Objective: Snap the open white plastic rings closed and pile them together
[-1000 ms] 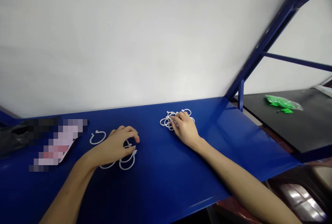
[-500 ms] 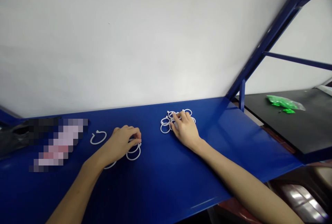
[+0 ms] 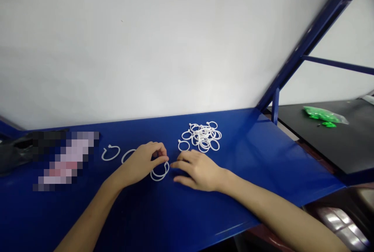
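My left hand (image 3: 143, 163) pinches thumb and fingers on white plastic rings (image 3: 158, 175), which hang overlapping beneath the fingertips. Just to its right, my right hand (image 3: 200, 171) has its fingers apart and shows nothing between them; its fingertips come close to the held rings. Behind my right hand lies a pile of small white rings (image 3: 204, 135) with little knobs, and one ring (image 3: 184, 150) rests at the pile's near left edge. Left of my left hand, an open white ring (image 3: 111, 159) with knobbed ends lies alone. Another white ring (image 3: 125, 156) is partly hidden behind that hand.
The blue tabletop (image 3: 181, 221) runs along a white wall. At the left lie a black plastic bag (image 3: 14, 154) and a blurred-out pinkish item (image 3: 70, 154). A blue metal frame (image 3: 295, 57) rises on the right, beside a black table (image 3: 330, 143) with a green-filled bag (image 3: 324, 115).
My right hand has left the ring pile and come nearer, towards my left hand, uncovering the pile. My left hand has shifted right with its rings.
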`<state>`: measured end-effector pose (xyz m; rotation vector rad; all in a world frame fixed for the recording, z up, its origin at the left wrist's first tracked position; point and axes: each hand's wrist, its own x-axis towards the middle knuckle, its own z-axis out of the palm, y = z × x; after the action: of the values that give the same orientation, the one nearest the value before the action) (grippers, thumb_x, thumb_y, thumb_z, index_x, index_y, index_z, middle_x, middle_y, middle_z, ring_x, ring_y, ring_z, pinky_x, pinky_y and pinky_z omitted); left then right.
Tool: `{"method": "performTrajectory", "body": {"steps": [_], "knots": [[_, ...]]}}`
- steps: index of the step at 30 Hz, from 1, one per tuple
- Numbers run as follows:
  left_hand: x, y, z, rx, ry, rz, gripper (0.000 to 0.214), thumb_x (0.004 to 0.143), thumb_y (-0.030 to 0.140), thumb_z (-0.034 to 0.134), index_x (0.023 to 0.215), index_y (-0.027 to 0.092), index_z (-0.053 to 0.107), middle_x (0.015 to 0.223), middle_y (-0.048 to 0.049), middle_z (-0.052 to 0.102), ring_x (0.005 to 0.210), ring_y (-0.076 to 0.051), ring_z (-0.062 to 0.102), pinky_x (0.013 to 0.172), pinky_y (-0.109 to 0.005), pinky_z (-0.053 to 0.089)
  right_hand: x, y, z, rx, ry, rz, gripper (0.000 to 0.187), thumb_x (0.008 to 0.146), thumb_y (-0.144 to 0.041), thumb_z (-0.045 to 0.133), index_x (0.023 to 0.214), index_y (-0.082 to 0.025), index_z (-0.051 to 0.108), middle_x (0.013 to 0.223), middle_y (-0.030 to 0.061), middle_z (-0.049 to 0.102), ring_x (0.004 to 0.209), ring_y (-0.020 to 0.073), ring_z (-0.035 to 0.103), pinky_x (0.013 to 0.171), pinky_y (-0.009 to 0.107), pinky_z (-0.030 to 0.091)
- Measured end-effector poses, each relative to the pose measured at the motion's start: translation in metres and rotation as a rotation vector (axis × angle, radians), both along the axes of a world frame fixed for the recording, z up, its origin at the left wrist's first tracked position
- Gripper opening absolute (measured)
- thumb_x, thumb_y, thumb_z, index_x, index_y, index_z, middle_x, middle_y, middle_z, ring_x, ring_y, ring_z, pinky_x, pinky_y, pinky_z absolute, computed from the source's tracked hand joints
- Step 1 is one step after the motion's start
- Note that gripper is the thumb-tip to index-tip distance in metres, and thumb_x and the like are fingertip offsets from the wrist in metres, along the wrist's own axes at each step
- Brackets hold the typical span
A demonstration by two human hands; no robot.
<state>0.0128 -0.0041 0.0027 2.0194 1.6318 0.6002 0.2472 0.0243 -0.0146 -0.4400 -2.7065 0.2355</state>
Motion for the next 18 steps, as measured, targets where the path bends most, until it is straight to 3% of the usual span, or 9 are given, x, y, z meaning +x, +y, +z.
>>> {"method": "performTrajectory", "body": {"steps": [5, 11, 14, 18], "knots": [[0.005, -0.002, 0.005, -0.027, -0.068, 0.022, 0.025, 0.089, 0.046, 0.055, 0.079, 0.025, 0.063, 0.075, 0.0030, 0.067, 0.069, -0.016, 0.059, 0.065, -0.029, 0.044, -0.003, -0.009, -0.002, -0.085, 0.005, 0.036, 0.037, 0.095, -0.050, 0.058, 0.111, -0.017, 0.061, 0.101, 0.0090, 0.065, 0.087, 0.0205, 0.062, 0.080, 0.035, 0.052], [0.028, -0.008, 0.002, 0.058, -0.261, 0.108, 0.019, 0.088, 0.043, 0.061, 0.086, 0.024, 0.062, 0.075, 0.0042, 0.066, 0.068, -0.014, 0.060, 0.064, -0.027, 0.046, -0.001, -0.009, -0.006, -0.507, 0.329, -0.232, 0.018, 0.098, -0.039, 0.056, 0.096, -0.021, 0.052, 0.083, 0.0009, 0.065, 0.068, 0.0138, 0.062, 0.064, 0.026, 0.051], [0.039, -0.010, -0.006, 0.093, -0.442, 0.156, 0.024, 0.083, 0.044, 0.067, 0.096, 0.024, 0.064, 0.084, 0.0016, 0.071, 0.076, -0.015, 0.066, 0.070, -0.029, 0.053, -0.002, -0.006, -0.010, -0.496, 0.481, -0.264, 0.009, 0.099, -0.030, 0.053, 0.100, -0.021, 0.054, 0.080, -0.0001, 0.065, 0.069, 0.0129, 0.063, 0.065, 0.025, 0.052], [0.046, -0.011, -0.012, -0.025, -0.620, 0.201, 0.039, 0.081, 0.051, 0.069, 0.111, 0.026, 0.067, 0.100, -0.0030, 0.077, 0.092, -0.021, 0.073, 0.080, -0.033, 0.058, -0.002, -0.003, -0.010, -0.434, 0.611, -0.256, 0.011, 0.099, -0.027, 0.055, 0.107, -0.020, 0.059, 0.086, 0.0015, 0.070, 0.073, 0.0127, 0.067, 0.070, 0.026, 0.055]]}}
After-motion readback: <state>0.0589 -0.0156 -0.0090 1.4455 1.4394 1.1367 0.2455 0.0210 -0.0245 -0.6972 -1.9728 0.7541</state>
